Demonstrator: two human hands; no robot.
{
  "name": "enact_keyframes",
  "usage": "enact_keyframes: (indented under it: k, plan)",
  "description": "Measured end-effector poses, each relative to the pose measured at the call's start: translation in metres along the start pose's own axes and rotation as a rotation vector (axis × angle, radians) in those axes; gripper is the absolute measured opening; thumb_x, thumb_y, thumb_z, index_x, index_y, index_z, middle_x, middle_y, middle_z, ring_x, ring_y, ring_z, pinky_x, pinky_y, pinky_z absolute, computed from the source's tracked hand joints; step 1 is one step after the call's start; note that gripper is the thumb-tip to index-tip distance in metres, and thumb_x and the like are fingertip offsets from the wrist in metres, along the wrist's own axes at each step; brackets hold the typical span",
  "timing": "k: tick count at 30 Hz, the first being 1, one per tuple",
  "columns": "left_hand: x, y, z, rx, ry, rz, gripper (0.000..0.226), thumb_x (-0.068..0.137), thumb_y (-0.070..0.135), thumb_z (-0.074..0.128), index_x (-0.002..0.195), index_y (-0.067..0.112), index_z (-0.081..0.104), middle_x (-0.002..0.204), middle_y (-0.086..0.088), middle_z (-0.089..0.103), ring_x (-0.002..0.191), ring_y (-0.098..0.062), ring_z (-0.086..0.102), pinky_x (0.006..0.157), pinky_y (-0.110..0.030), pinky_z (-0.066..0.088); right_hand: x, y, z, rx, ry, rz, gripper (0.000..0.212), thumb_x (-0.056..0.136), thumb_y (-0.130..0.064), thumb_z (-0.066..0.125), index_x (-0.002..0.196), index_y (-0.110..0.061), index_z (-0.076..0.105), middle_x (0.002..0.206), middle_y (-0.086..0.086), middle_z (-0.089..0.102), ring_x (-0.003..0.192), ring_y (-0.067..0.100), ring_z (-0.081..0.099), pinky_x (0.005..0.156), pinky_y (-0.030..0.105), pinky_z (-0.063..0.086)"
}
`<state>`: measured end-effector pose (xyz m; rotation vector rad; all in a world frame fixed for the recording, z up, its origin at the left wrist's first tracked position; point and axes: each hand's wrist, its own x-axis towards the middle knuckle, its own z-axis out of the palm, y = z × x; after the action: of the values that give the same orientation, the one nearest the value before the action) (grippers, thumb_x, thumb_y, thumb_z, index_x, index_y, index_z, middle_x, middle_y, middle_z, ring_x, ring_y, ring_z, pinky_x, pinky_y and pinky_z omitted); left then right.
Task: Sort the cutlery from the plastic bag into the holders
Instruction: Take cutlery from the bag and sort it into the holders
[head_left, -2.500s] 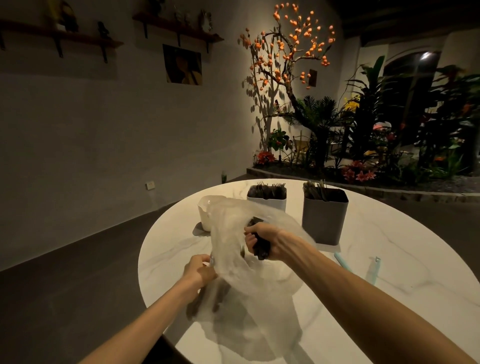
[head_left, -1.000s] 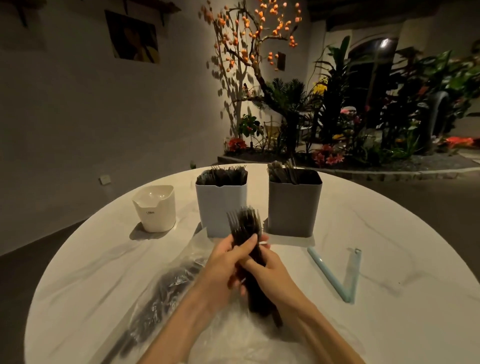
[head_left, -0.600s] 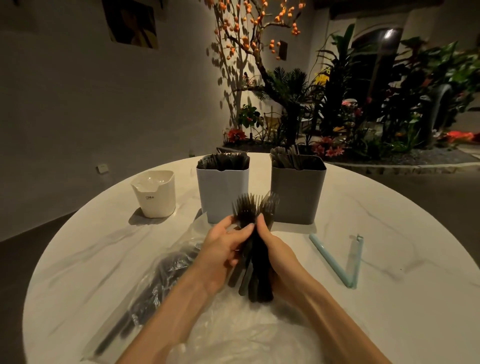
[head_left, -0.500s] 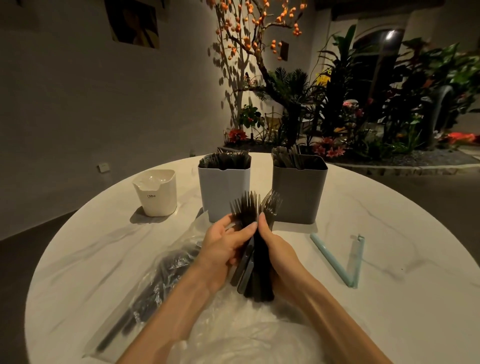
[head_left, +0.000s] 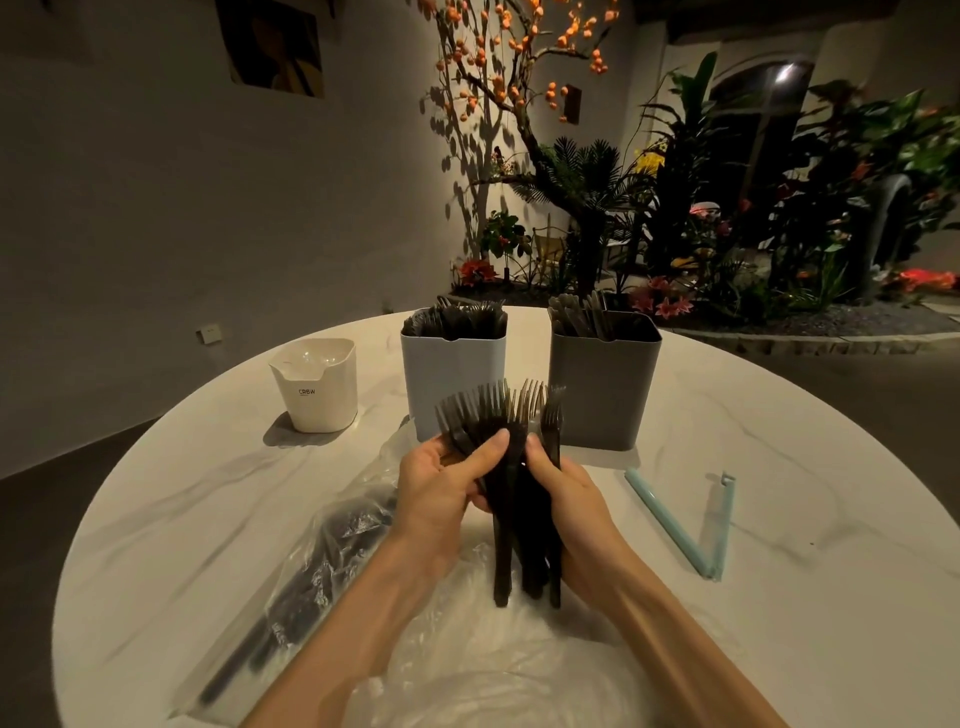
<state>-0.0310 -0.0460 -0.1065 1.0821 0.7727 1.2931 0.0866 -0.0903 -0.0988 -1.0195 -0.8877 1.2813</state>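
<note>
A bundle of black plastic forks (head_left: 511, 467) is standing nearly upright at the centre of the frame, tines fanning upward and handle ends pointing down toward the crumpled plastic bag (head_left: 467, 670) in the lower middle. Its long axis is running almost vertically in the picture, tilting slightly away from the person. The left hand (head_left: 441, 488) is gripping the bundle from the left, thumb curling across the front of the necks. The right hand (head_left: 569, 499) is holding it from the right, fingers wrapping behind the handles. Both are clamping the bundle just below the tines.

The pale holder (head_left: 453, 379), already packed with dark cutlery, is sitting directly behind and above the tines; the dark grey holder (head_left: 605, 389) is just to its right, and the small white holder (head_left: 317, 387) at centre left. More dark cutlery (head_left: 311, 577) is lying inside the bag at lower left. The forks probably only need lifting forward, and either hand is about equally near.
</note>
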Motion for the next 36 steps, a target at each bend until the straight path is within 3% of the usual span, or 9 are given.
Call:
enact_keyframes:
  k: [3,8,14,18,21,24,26,33,36]
  plan:
    - [0.0,0.001,0.0,-0.012,0.072,0.023,0.024,0.076,0.021,0.083,0.094,0.006,0.077,0.097,-0.02,0.076,0.096,-0.044,0.069,0.064,-0.039,0.048,-0.002,0.001,0.006,0.043,0.014,-0.021,0.037,0.103,-0.036,0.048,0.118,-0.009,0.068,0.104,0.01,0.077,0.098,0.025,0.074,0.083,0.034,0.061]
    - [-0.004,0.004,0.003,-0.005,0.124,0.018,0.025,0.074,0.018,0.084,0.095,0.007,0.077,0.094,-0.011,0.078,0.093,-0.031,0.074,0.077,-0.047,0.057,-0.002,0.005,0.009,0.035,0.004,-0.049,0.031,0.102,-0.041,0.047,0.109,-0.02,0.069,0.093,0.0,0.079,0.087,0.017,0.076,0.064,0.024,0.059]
    - [-0.006,0.001,0.006,-0.041,0.158,-0.016,0.023,0.078,0.016,0.083,0.099,0.009,0.076,0.096,-0.008,0.078,0.091,-0.022,0.076,0.075,-0.037,0.06,-0.001,0.01,0.01,-0.05,-0.03,-0.063,0.036,0.102,-0.048,0.042,0.109,-0.024,0.067,0.091,-0.003,0.078,0.081,0.014,0.075,0.065,0.027,0.06]
    - [-0.008,-0.001,0.009,-0.086,0.098,-0.145,0.032,0.096,0.037,0.064,0.105,0.007,0.072,0.091,-0.009,0.076,0.07,-0.019,0.071,0.051,-0.027,0.051,-0.001,0.017,0.014,-0.163,-0.022,-0.094,0.035,0.104,-0.042,0.043,0.113,-0.016,0.066,0.082,-0.001,0.073,0.069,0.014,0.065,0.062,0.026,0.053]
    - [-0.011,0.002,0.011,-0.179,-0.02,-0.173,0.035,0.104,0.031,0.049,0.106,0.005,0.072,0.088,-0.013,0.074,0.071,-0.02,0.07,0.05,-0.025,0.05,0.001,0.018,0.012,-0.151,0.038,-0.122,0.036,0.106,-0.037,0.042,0.112,-0.01,0.065,0.08,0.004,0.069,0.06,0.009,0.059,0.051,0.021,0.047]
    - [-0.008,0.002,0.009,-0.039,0.018,-0.076,0.03,0.102,0.027,0.055,0.088,0.004,0.065,0.066,-0.009,0.06,0.046,-0.017,0.05,0.038,-0.026,0.04,0.001,0.017,0.011,-0.154,0.053,-0.155,0.038,0.105,-0.04,0.04,0.109,-0.013,0.068,0.08,0.006,0.072,0.062,0.014,0.062,0.055,0.024,0.053]
    - [-0.009,0.004,0.008,-0.025,0.034,-0.056,0.029,0.099,0.027,0.06,0.09,0.001,0.065,0.065,-0.008,0.058,0.042,-0.013,0.046,0.037,-0.024,0.036,0.002,0.018,0.01,-0.163,0.044,-0.172,0.037,0.106,-0.039,0.038,0.11,-0.017,0.067,0.08,0.004,0.074,0.063,0.014,0.065,0.059,0.024,0.056]
    - [-0.012,0.009,0.011,-0.095,0.01,-0.12,0.034,0.095,0.035,0.064,0.103,0.003,0.071,0.083,-0.008,0.071,0.059,-0.009,0.062,0.042,-0.019,0.042,0.002,0.016,0.012,-0.148,0.042,-0.151,0.039,0.103,-0.044,0.042,0.119,-0.019,0.067,0.097,0.004,0.076,0.082,0.016,0.069,0.073,0.028,0.056]
    - [-0.017,0.007,0.014,0.024,-0.094,-0.186,0.048,0.079,0.051,0.073,0.109,0.014,0.077,0.103,-0.008,0.077,0.089,-0.017,0.073,0.057,-0.023,0.051,0.001,0.015,0.013,-0.193,0.03,-0.139,0.043,0.107,-0.034,0.04,0.13,-0.001,0.055,0.109,0.03,0.065,0.095,0.052,0.061,0.071,0.053,0.055]
